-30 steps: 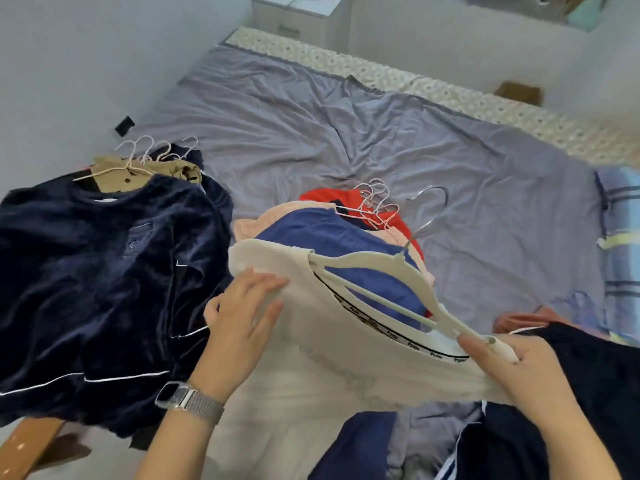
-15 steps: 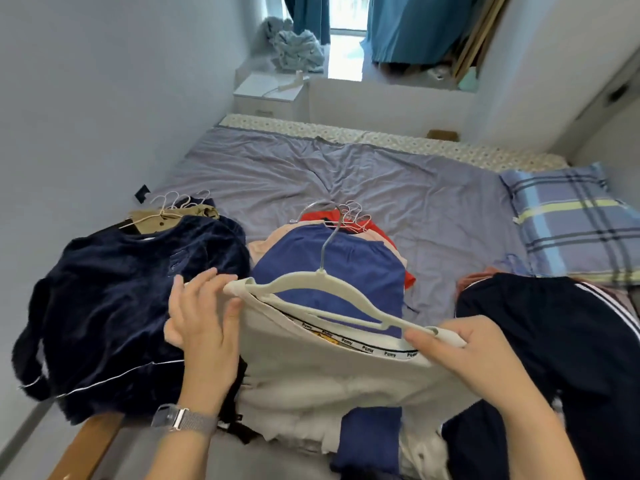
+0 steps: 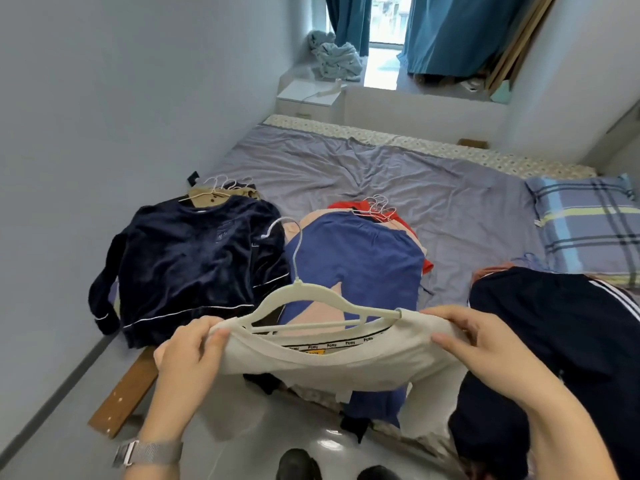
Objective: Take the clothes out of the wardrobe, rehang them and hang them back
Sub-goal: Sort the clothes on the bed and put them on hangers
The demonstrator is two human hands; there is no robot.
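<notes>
Both hands now grip the soft cream top (image 3: 329, 362) at its shoulders, left hand (image 3: 188, 348) and right hand (image 3: 485, 341) lifting it off the bed (image 3: 398, 174). Its pale, curved hanger (image 3: 311, 303) has swung, the thin wire hook now pointing far left toward the navy velvet sweater (image 3: 187, 261).

bare sheet (image 3: 398, 174) beyond the clothes piles (image 3: 353, 265); wall (image 3: 104, 116) hems the left.
</notes>
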